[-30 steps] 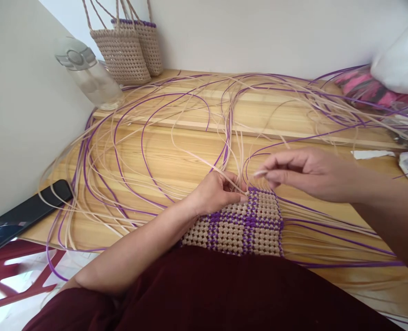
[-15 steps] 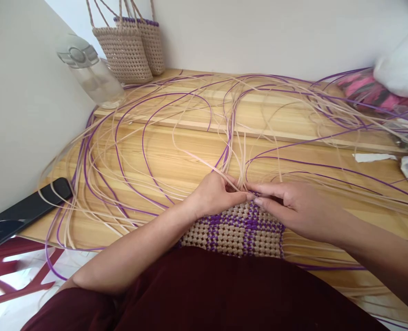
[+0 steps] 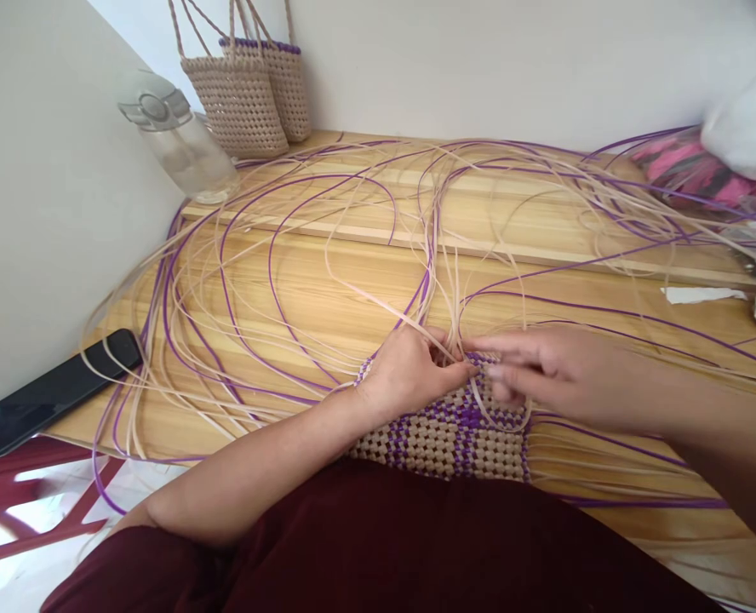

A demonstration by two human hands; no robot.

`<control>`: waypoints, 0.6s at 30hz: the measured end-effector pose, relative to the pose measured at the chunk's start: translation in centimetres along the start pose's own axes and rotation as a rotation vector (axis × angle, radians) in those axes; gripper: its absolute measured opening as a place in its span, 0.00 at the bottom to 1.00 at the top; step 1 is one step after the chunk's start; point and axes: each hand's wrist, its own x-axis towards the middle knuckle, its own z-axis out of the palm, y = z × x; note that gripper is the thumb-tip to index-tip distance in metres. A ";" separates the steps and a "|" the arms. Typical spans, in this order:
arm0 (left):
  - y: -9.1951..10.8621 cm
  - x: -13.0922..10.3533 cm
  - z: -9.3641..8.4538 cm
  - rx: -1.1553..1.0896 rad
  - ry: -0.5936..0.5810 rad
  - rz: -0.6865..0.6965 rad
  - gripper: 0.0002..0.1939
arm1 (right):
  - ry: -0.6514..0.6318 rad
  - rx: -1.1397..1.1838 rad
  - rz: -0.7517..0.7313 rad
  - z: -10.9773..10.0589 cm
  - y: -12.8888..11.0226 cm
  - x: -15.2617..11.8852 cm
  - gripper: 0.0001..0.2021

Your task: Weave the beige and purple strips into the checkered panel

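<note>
A beige and purple woven piece lies at the table's front edge against my clothing. Long beige and purple cords run out from its edges. My left hand is closed at the far edge, its thumb and fingers pinching the weaving where several beige cords come out. Close by on the right, my right hand is slightly blurred, its index finger stretched toward the cords. A beige cord loop hangs over the weave beneath the right hand; whether those fingers grip it is unclear.
Loose cords spread across the wooden table. Two small woven bags and a clear bottle stand at the back left. A black phone lies at the left edge. White scraps and plastic bags are on the right.
My right hand has moved slightly right, away from the left fingertips. A beige cord loop now shows over the weave. My left hand keeps its pinch.
</note>
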 end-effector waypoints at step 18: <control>0.6 -1.2 0.5 0.215 0.154 0.146 0.08 | -0.875 0.339 0.192 -2.3 2.0 10.0 0.13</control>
